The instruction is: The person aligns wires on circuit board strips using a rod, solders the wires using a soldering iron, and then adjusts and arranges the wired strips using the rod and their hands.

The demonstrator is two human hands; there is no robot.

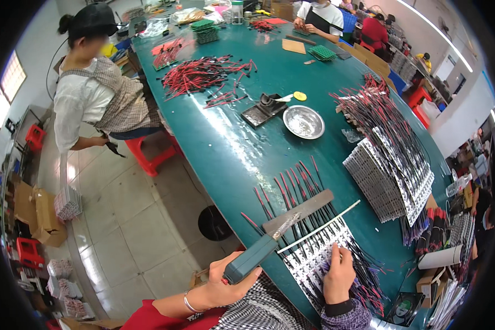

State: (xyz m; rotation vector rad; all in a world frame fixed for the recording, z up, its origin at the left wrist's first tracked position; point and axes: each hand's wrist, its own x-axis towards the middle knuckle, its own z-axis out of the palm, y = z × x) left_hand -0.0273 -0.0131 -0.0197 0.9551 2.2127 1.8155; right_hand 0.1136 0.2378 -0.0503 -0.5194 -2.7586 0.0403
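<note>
In the lower middle of the frame, the left hand [217, 280] is closed around a handheld tool [251, 259] with a dark green body. Its narrow metal tip slants up and to the right, and its end lies over a flat grey bar [319, 202]; whether the two touch cannot be told. The tool sits directly in this hand's grip, its body reaching out beyond the fingers toward the centre of the frame.

The right hand [338, 278], in the lower right, has its fingers curled over a white panel [308, 268] covered in rows of small parts. The hand covers part of the panel's right side, with most of the visible surface to its left; whether the fingertips pinch anything cannot be told. Black, red and purple wires [364, 275] spread out just beside this hand on the right. More black wires with red ends fan out from the panel's far side toward the centre, passing under the grey bar. A thin white strip [341, 213] runs along that far edge, between the bar and the right hand.

The panel lies at the near edge of a green table [231, 148]. Farther up and right stands a stack of wired panels [385, 176]. A metal bowl [304, 122] is above centre, just beside a black tray [258, 114]. A loose heap of red and black leads [195, 77] lies at the upper left of the tabletop.
</note>
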